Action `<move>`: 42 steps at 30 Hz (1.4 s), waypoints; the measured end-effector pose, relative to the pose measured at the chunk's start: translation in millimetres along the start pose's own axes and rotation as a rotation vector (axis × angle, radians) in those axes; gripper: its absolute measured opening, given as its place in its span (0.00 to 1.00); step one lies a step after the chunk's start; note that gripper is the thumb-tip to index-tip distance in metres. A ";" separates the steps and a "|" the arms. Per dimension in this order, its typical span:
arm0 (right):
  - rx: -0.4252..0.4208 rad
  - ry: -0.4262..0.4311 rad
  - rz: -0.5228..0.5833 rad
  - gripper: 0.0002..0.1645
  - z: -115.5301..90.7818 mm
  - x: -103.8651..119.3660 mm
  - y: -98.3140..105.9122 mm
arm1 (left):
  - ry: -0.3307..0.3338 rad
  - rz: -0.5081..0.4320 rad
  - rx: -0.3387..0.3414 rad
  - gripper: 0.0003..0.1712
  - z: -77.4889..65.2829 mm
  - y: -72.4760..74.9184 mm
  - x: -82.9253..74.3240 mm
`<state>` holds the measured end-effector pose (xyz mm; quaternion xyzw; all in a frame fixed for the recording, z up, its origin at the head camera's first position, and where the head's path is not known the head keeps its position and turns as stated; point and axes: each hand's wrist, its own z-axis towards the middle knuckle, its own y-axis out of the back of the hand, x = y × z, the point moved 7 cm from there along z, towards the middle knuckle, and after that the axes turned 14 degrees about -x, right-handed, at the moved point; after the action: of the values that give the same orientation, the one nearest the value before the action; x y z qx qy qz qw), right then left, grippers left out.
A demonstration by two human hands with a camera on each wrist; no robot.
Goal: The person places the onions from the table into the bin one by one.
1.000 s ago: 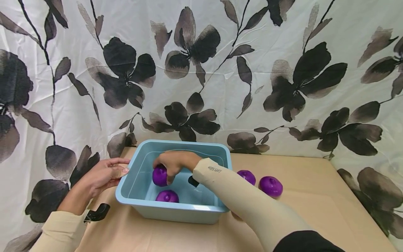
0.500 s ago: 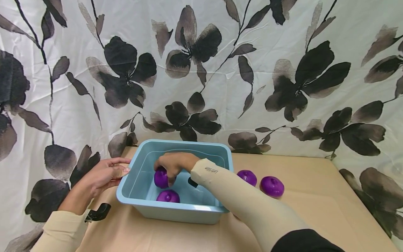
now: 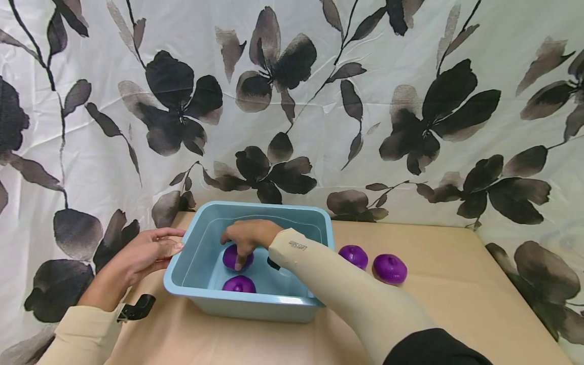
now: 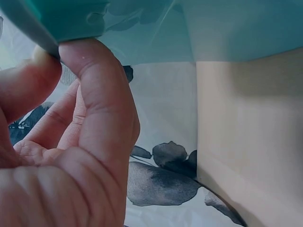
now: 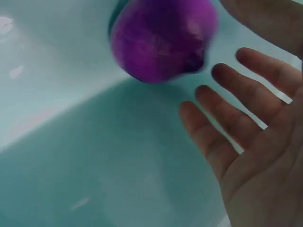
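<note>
A light blue plastic tub [image 3: 255, 310] stands on the table, and my left hand [image 3: 141, 256] pinches its left rim. The left wrist view shows the thumb and a finger [image 4: 102, 104] at that rim. Inside the tub, my right hand [image 3: 251, 235] is over a purple onion [image 3: 230, 257], which it partly covers in the head view. In the right wrist view its fingers [image 5: 229, 116] are spread, with a gap between them and the onion [image 5: 161, 40]. A second purple onion [image 3: 239, 285] lies nearer the tub's front wall.
Two more purple onions, one [image 3: 353, 256] close to the right sleeve and one [image 3: 390, 268] farther right, lie on the tan table [image 3: 456, 289]. A floral curtain [image 3: 347, 101] hangs behind the table. The right forearm crosses the tub's right rim.
My right hand has let go of the onion it held, which now sits on the tub's floor behind the other one. The left hand stays at the rim.
</note>
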<state>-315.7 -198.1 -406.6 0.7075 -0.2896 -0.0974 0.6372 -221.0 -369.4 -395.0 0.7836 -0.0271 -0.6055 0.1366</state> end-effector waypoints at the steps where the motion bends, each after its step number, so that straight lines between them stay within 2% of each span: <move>1: -0.004 -0.003 0.005 0.47 -3.2 -1.0 4.8 | -0.001 0.003 0.002 0.27 -0.6 0.1 0.2; 6: -0.017 0.003 0.027 0.46 -30.3 -18.0 39.5 | -0.006 -0.003 0.015 0.25 -0.5 -2.1 -0.5; 13: -0.075 -0.008 0.134 0.45 -87.7 -55.7 82.0 | 0.006 -0.002 0.017 0.21 0.2 -2.2 1.0; 18: -0.172 -0.029 0.250 0.42 -130.8 -88.5 101.2 | 0.017 -0.008 0.024 0.17 -2.2 0.7 3.0; 23: -0.245 -0.072 0.380 0.42 -175.5 -123.2 106.1 | 0.024 -0.010 0.032 0.16 -2.7 1.3 4.7; 27: -0.289 -0.089 0.406 0.41 -209.1 -148.0 96.5 | 0.027 -0.007 0.025 0.16 -2.2 3.7 6.5; 30: -0.332 -0.113 0.380 0.40 -234.0 -169.8 78.5 | 0.029 -0.025 0.027 0.15 -3.0 5.6 6.7; 34: -0.416 -0.173 0.379 0.40 -273.1 -200.6 43.7 | 0.029 -0.038 0.031 0.15 -4.0 4.8 6.0; 38: -0.544 -0.249 0.418 0.41 -315.0 -227.0 4.8 | 0.024 -0.021 0.028 0.14 -3.4 1.5 4.1; 42: -0.646 -0.330 0.461 0.43 -342.9 -246.4 -34.4 | 0.018 -0.019 0.017 0.14 -2.8 1.2 0.7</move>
<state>-332.4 224.0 -438.6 0.3633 -0.4928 -0.1500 0.7763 -217.9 -370.2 -394.7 0.7904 -0.0237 -0.5994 0.1243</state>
